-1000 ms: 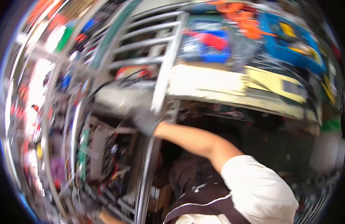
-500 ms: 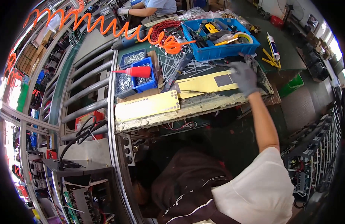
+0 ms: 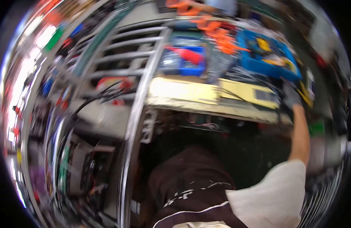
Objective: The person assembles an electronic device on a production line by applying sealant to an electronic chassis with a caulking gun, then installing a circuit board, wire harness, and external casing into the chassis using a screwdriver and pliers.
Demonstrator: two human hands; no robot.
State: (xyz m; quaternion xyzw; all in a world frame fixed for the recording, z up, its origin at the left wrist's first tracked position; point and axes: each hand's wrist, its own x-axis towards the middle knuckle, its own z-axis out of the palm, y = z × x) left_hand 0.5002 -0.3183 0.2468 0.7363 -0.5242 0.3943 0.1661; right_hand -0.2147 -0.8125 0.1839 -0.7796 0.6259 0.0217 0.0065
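Have gloved right hand point(image 3: 291, 95) near blue bin point(image 3: 259, 68) on bench point(image 3: 243, 114); can't tell if holding fingers together or apart, too blurry.

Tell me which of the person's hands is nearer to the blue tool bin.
Right. The gloved right hand is by the near right corner of the blue tool bin; blur hides whether they touch. The left hand is not in view.
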